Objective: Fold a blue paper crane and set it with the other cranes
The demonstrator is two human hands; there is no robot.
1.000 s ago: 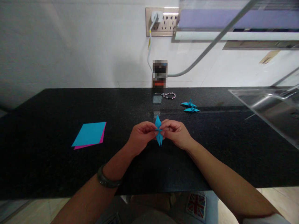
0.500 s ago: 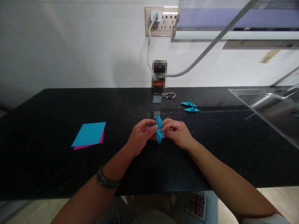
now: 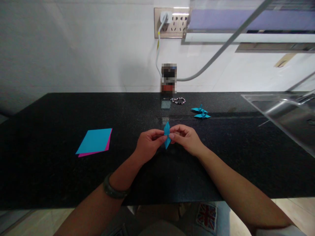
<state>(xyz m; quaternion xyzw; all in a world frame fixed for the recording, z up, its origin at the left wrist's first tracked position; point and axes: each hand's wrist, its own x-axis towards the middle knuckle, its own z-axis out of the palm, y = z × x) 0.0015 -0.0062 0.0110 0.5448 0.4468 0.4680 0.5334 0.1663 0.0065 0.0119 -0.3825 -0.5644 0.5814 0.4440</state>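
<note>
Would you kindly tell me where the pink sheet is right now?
In the head view, the pink sheet lies at left on the dark countertop, mostly hidden under the blue sheet, to the left of the left hand.

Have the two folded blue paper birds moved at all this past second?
No. The paper birds lie in the same spot on the dark countertop, with no visible shift toward or away from the sink.

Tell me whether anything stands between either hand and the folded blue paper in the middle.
Nothing visible does: the left hand and right hand both pinch the folded blue paper. The flat sheets lie apart on the left, the paper birds farther back on the right.
</note>
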